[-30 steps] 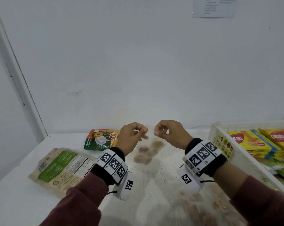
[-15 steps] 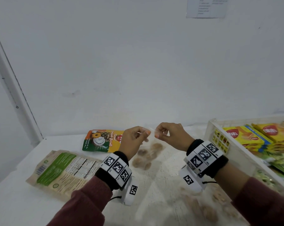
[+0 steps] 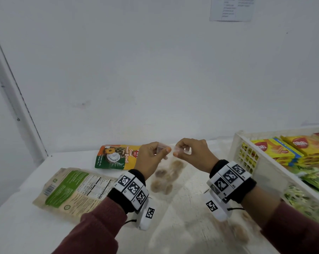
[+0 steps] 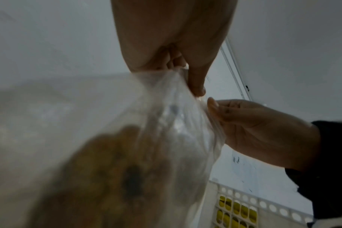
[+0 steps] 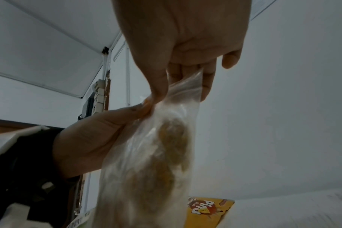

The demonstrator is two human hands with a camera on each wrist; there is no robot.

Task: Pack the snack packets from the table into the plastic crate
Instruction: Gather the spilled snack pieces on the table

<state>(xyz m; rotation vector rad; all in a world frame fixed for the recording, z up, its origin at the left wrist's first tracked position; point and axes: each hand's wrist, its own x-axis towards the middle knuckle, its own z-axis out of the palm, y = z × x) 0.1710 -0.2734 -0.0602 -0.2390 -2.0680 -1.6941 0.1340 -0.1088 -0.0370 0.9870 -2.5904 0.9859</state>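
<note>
left grip: left hand [image 3: 151,158] pinches the top edge of a clear bag [image 3: 166,178] between thumb and fingertips; same pinch shows in the left wrist view [image 4: 193,80].
right grip: right hand [image 3: 193,153] pinches the same top edge, just beside the left pinch; thumb against fingers through the film [image 5: 160,86].
bag: transparent, brown round snacks inside, hangs below both grips, clear of the desk [image 3: 17,230]; contents are blurred, count unclear.
step: judged as bag lifted and held by its mouth, mid-carry or being pressed closed along the top; cannot tell if the seal is shut.
crate: white plastic crate [image 3: 265,167] is to the right of the right grip, already holding yellow packets [image 3: 276,149] and green ones lower down.
left on desk: orange-green biscuit pouch [image 3: 114,157] lies beyond the left grip; large beige-green pouch [image 3: 72,191] lies left of and below it. Both are apart from the hands.
next move: likely swing the bag right over the crate rim, lower it onto the packed packets, then let go with both grips.
calls for: keep the mouth up so nothing spills; thin film may slip from a light pinch; lay it flat, since the contents look crushable.
</note>
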